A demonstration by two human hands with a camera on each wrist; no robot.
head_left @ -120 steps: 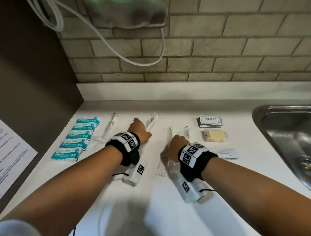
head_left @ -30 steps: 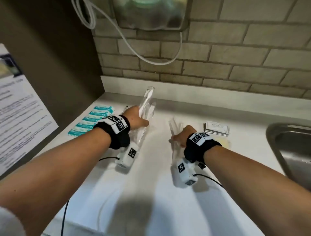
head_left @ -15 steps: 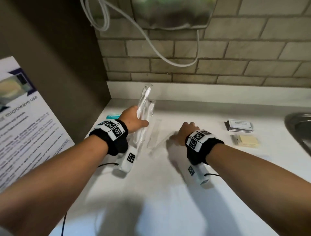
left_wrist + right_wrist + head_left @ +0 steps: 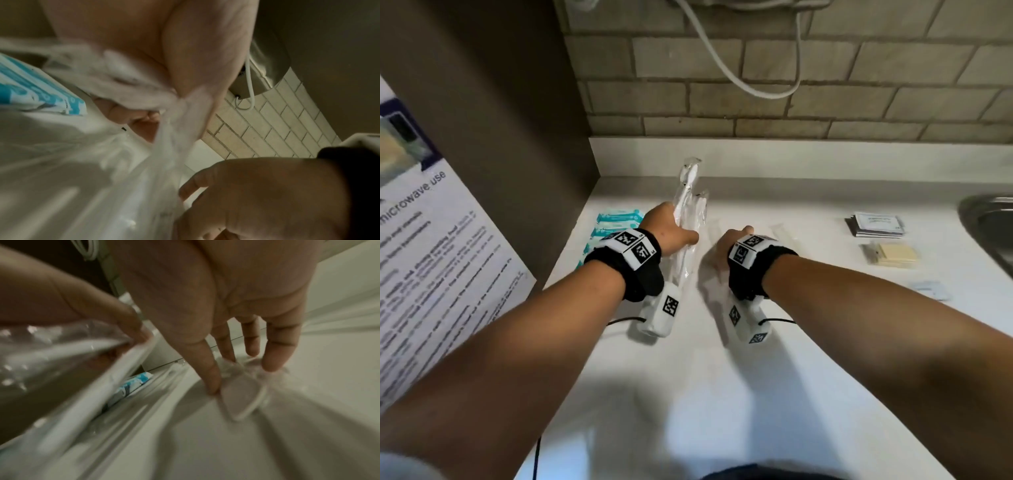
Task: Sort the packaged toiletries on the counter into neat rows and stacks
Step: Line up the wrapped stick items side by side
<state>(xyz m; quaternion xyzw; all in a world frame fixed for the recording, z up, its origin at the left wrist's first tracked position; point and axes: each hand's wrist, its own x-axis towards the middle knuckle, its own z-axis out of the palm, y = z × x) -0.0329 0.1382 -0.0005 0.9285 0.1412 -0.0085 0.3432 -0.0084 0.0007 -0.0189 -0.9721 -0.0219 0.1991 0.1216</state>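
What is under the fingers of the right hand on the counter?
A clear plastic packet lies under the right hand, flat on the white counter. Its contents are too blurred to name.

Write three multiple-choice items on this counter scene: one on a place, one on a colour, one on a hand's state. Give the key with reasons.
1. Where do the teal packets lie?
A. in the sink
B. at the counter's left, near the dark wall
C. on the cream stack

2. What colour is the stack in front of the dark-edged cards?
A. cream
B. red
C. blue

3. What is the left hand doing?
A. resting flat
B. gripping clear-wrapped toothbrushes
C. hanging idle

Key: 1 B, they lie beside the wall; 2 A, pale yellow; 3 B, fingers curl round the wrappers.
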